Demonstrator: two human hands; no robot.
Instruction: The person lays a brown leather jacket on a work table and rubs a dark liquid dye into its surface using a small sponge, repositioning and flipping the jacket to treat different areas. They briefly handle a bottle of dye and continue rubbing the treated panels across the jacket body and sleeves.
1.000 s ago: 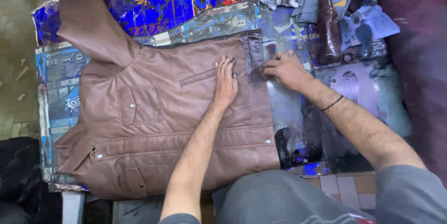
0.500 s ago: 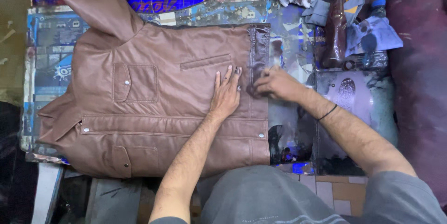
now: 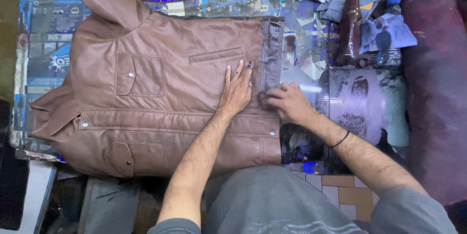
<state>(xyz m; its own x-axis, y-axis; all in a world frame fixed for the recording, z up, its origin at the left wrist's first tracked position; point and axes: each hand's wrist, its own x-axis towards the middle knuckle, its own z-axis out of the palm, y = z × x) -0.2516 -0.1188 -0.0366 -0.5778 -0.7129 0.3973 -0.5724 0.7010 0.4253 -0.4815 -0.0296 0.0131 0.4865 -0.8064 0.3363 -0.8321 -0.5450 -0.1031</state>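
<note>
With my left hand (image 3: pixel 237 92) pressed flat, fingers spread, on the brown leather jacket (image 3: pixel 160 93), I see my right hand (image 3: pixel 287 103) curled beside it, fingertips pinching the jacket's ribbed hem (image 3: pixel 271 49) at center frame. That jacket lies spread over the paint-stained worktable (image 3: pixel 44 30), filling the left half. At upper right stand a dark bottle (image 3: pixel 351 25) and crumpled rags (image 3: pixel 389 30).

One head-worn camera looks steeply down, close above the brown leather jacket (image 3: pixel 170 93) spread flat on the desk (image 3: pixel 301 0)
</note>
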